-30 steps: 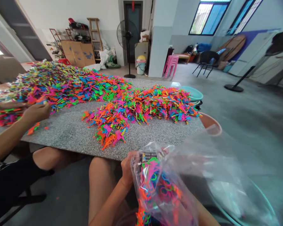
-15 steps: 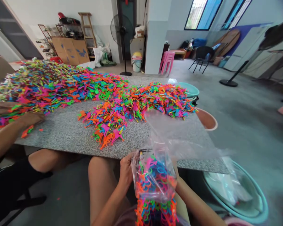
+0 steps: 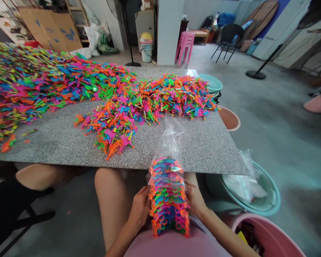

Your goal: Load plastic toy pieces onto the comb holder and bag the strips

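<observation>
Speckled grey tabletop [image 3: 56,142] fills the middle of the frame, workshop clutter behind it at the top. Heaps of coloured plastic pieces [image 3: 69,89] run from upper left to centre, cut off at the left edge; single shapes hard to make out. Bottom centre: clear bag [image 3: 168,189] packed with the same pieces, upright over the lap, empty top leaning onto the tabletop edge. Left hand [image 3: 139,210] and right hand [image 3: 194,197] press against its sides, fingers curled on the plastic, fingertips partly hidden behind the bag. Lower right: teal basin [image 3: 267,203] holding crumpled plastic, pink tub [image 3: 267,235] cropped by the frame. Another person's knee [image 3: 37,176] lower left.
</observation>
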Demonstrator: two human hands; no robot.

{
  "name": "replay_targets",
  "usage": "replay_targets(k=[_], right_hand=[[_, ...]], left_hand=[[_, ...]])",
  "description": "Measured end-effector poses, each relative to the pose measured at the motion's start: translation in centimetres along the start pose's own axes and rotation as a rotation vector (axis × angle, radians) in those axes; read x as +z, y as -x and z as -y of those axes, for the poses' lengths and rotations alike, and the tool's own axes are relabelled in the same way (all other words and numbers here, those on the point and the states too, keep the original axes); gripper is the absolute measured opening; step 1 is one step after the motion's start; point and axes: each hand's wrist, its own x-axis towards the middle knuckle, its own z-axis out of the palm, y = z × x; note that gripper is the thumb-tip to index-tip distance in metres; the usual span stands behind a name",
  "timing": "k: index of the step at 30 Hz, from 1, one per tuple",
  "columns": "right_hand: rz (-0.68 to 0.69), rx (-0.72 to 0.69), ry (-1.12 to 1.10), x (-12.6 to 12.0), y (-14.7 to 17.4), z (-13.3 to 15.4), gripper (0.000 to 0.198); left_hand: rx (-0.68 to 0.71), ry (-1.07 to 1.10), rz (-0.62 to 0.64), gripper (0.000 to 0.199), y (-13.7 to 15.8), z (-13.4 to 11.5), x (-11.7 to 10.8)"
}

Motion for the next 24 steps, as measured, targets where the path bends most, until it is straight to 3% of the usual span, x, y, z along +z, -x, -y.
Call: replay_targets(k=[4,7,12,19,22,24], right_hand=[[-0.158,0.063,-0.054,-0.6,-0.3,0.0,0.028],[-0.271,-0.100,0.018,-1.5,-0.3,0.4,0.022],[-0.291,-0.355,0.116,-2.7,-0.5,1.3,0.016],[-0.216,-0.667,0.257,-4.4,-0.2,1.8,0.017],[-0.145,-0.720,0.298,-4.9,0.6,1.8,0.021],[-0.135,-0.700,0.305,-4.9,0.8,1.8,0.022]], left_hand=[[0.178,-0.135,-0.216,0.021,-0.4,-0.1,-0.2],[0.324,-0.233,-0.369,0.010,-0.4,-0.3,-0.3],[0.432,-0.281,-0.346,0.010,-0.1,-0.8,-0.6],[0.624,-0.349,-0.299,0.016,1.1,-0.3,-2.0],[0.705,-0.352,-0.272,0.013,1.9,0.0,-2.7],[0.685,-0.362,-0.248,0.014,1.8,-0.3,-2.8]])
